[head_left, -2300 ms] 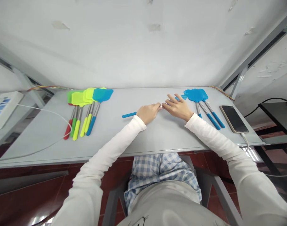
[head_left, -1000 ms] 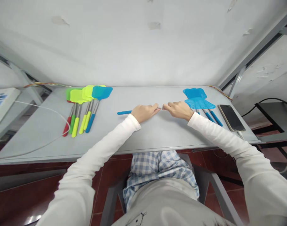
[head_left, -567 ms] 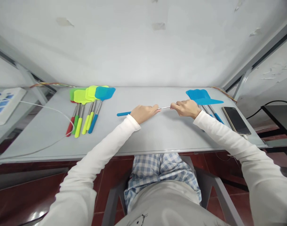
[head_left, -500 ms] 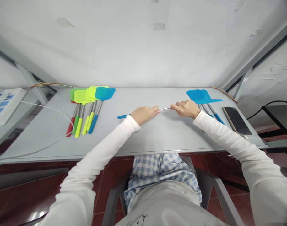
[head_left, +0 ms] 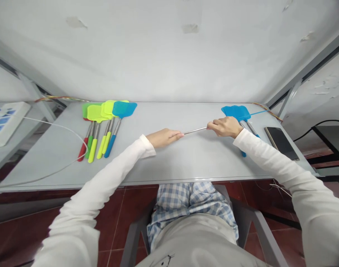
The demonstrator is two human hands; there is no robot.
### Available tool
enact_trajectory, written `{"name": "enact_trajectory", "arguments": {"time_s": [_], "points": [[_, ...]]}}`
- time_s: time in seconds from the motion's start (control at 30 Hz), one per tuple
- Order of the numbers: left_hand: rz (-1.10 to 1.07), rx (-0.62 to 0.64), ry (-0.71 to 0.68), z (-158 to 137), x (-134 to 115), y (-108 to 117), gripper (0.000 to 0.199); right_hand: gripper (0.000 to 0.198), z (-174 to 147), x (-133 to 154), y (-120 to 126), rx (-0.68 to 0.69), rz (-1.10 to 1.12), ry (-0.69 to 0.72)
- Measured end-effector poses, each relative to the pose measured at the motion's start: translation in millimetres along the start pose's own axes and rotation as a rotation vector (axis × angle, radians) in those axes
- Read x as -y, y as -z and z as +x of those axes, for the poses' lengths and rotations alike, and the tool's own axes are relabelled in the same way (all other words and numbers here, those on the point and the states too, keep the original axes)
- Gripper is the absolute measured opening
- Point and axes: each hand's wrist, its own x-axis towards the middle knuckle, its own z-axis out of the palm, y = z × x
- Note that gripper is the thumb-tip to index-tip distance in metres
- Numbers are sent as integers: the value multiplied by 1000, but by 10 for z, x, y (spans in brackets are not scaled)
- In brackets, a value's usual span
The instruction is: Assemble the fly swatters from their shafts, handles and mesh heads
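Observation:
Stretched between my two hands is a blue fly swatter with a thin metal rod [head_left: 196, 130]. My left hand [head_left: 164, 138] is closed around its left end, and the handle is hidden by the palm and sleeve. My right hand [head_left: 224, 127] grips the rod farther right with bent fingers. A thin blue edge [head_left: 260, 112] beyond that hand looks like the swatter's head seen side-on. Behind and under my right hand lies a pile of blue fly swatters [head_left: 236, 112], partly covered by the hand and forearm.
At left lie several fly swatters [head_left: 96, 113] with yellow, green, red and blue handles. A white cable [head_left: 66, 128] crosses the table [head_left: 180, 163] there. A phone [head_left: 282, 142] lies at right. A wall [head_left: 169, 66] rises behind the table, with metal posts at both sides.
My left hand has moved left and my right hand slightly right, so a longer stretch of rod shows between them. The blue handle end that stuck out past my left hand is now out of sight.

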Motion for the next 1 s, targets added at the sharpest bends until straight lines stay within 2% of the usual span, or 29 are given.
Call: {"name": "enact_trajectory", "arguments": {"time_s": [0.27,0.43,0.6,0.73,0.83,0.93,1.0], "points": [[16,-15,49,-250,229,71,50,42,-199,-303,-59,10,-3,-71],[50,-12,73,-320,262,42,51,47,-317,-409,-101,9,-42,-87],[248,-148,103,-213,240,67,48,51,-281,-381,-97,-48,-49,-159],[463,-356,41,-313,315,99,48,52,-333,-395,-120,-24,-46,-253],[615,-450,201,-453,385,72,50,51,-398,-417,-154,-9,-47,-310],[648,-408,386,-507,395,9,44,52,-416,-416,-179,22,-37,-281],[652,-371,422,-487,366,-25,41,53,-403,-408,-186,33,-28,-246]]}}
